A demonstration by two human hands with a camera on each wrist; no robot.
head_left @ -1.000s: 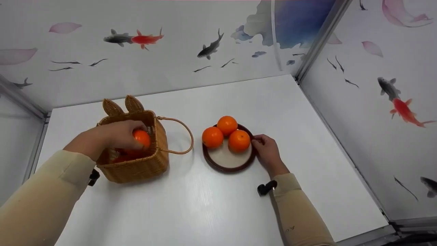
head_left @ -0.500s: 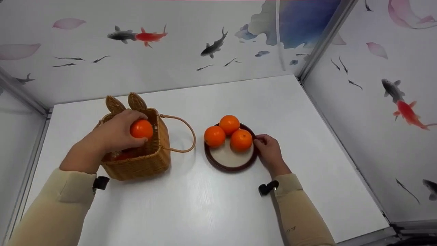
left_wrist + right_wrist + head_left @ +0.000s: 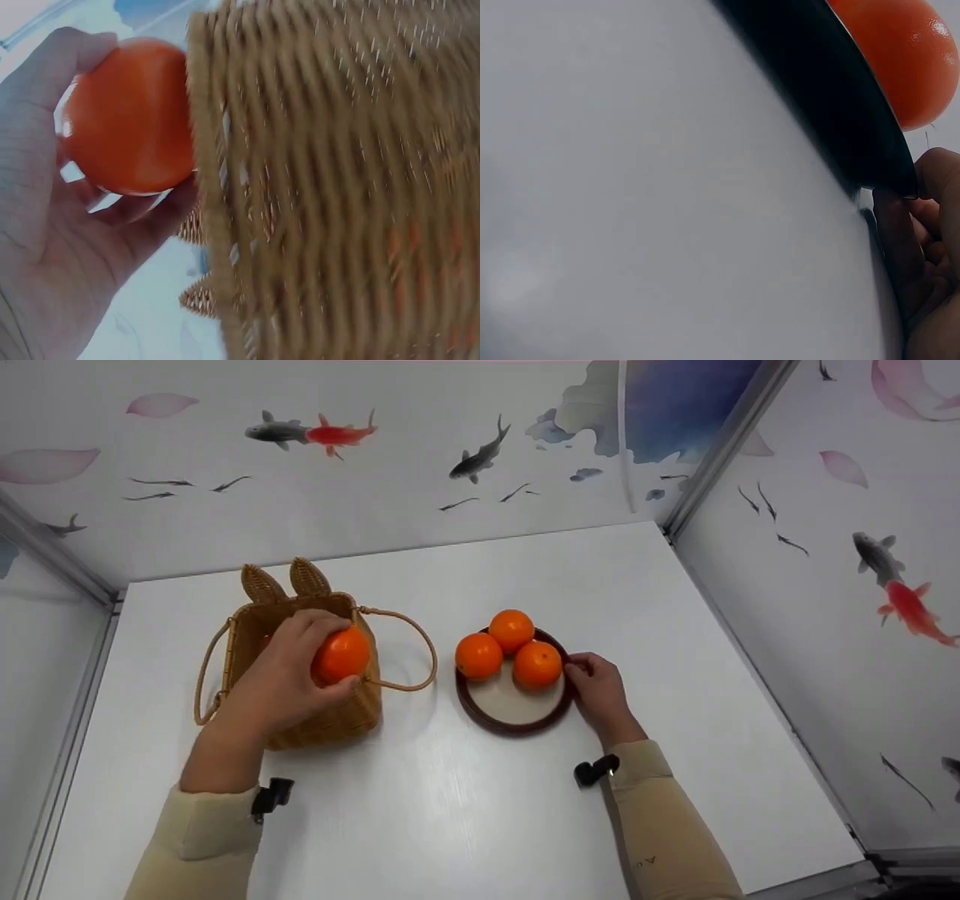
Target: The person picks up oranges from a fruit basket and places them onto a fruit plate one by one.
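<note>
My left hand (image 3: 277,679) grips an orange (image 3: 345,654) with thumb and fingers curled round it, over the right side of a wicker basket (image 3: 322,729). In the left wrist view that orange (image 3: 131,116) overlaps the basket's rim, and orange patches (image 3: 420,262) show dimly through the weave. To the right, a dark-rimmed round plate (image 3: 510,706) bears three oranges, a left one (image 3: 478,655), a back one (image 3: 512,631) and a right one (image 3: 538,664). My right hand (image 3: 602,694) pinches the plate's right rim, seen from below in the right wrist view as a dark edge (image 3: 817,90).
The basket has two ear shapes (image 3: 310,577) at its back, a looped handle (image 3: 429,652) leaning out to the right and another handle (image 3: 201,682) at the left. A white table (image 3: 450,810) meets a fish-printed back wall (image 3: 390,502) and a right wall (image 3: 810,577).
My left hand has lifted the orange up from inside the basket and moved it right, towards the basket's right rim. My right hand has stayed on the plate; the head view has shifted slightly.
</note>
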